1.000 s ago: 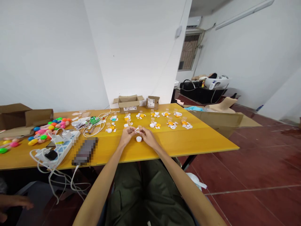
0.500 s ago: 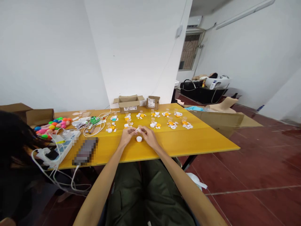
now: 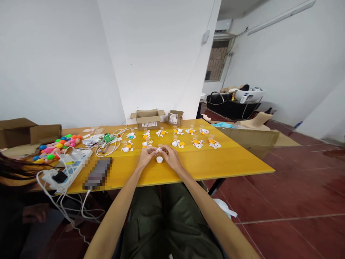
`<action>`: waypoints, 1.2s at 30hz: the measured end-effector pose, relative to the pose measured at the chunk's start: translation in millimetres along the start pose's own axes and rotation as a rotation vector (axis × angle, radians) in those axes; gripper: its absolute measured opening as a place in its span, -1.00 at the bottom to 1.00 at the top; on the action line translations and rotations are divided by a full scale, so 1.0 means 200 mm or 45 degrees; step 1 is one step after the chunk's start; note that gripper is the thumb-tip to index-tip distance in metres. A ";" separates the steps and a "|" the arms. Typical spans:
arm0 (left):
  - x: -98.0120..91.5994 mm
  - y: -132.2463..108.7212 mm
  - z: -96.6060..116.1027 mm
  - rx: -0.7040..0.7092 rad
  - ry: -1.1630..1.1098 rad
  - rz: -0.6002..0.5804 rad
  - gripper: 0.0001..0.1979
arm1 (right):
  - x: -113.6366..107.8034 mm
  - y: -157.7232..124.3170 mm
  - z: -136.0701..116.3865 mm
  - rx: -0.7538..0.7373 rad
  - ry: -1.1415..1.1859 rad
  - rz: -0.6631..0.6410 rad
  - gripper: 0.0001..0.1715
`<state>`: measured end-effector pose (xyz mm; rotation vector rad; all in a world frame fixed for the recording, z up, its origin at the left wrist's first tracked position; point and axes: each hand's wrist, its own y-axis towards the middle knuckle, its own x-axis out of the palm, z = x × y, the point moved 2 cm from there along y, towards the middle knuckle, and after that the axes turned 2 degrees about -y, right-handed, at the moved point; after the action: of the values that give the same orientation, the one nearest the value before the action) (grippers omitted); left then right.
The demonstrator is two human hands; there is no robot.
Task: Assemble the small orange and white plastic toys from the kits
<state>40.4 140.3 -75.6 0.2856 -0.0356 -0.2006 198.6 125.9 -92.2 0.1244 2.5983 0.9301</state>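
My left hand point(image 3: 147, 155) and my right hand point(image 3: 170, 157) meet over the yellow table point(image 3: 210, 162), fingertips closed from both sides on a small white plastic part point(image 3: 159, 149). Its exact shape is partly hidden by the fingers. Just below the fingertips a round white piece point(image 3: 160, 159) rests on the table. Behind my hands lie several small groups of white and orange discs with clear cups, among them a white disc group point(image 3: 175, 143), an orange disc point(image 3: 195, 141) and a teal disc point(image 3: 131, 136).
Two cardboard boxes point(image 3: 147, 119) stand against the wall. To the left are a phone point(image 3: 98, 173), a power strip point(image 3: 77, 169) with tangled white cables, and colourful balls point(image 3: 59, 145). Another person's hand point(image 3: 36, 212) shows at the lower left.
My hands stay nearly in place, both still holding the white part. The other person at the left has leaned down and away, uncovering a cardboard box, and their hand now shows.
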 end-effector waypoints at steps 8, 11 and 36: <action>0.00 0.01 -0.02 -0.029 -0.020 -0.026 -0.68 | -0.01 0.00 0.00 -0.016 -0.028 0.002 -0.77; 0.00 0.00 -0.02 -0.029 -0.012 -0.024 -0.68 | -0.01 0.00 0.00 -0.021 -0.033 -0.004 -0.77; 0.00 0.00 -0.01 0.021 0.017 -0.015 -0.80 | 0.00 -0.02 -0.01 0.018 -0.165 0.011 -0.90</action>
<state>40.9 140.4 -78.6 0.3039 -0.0224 -0.2101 198.3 122.0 -92.5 0.1929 2.4868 0.8771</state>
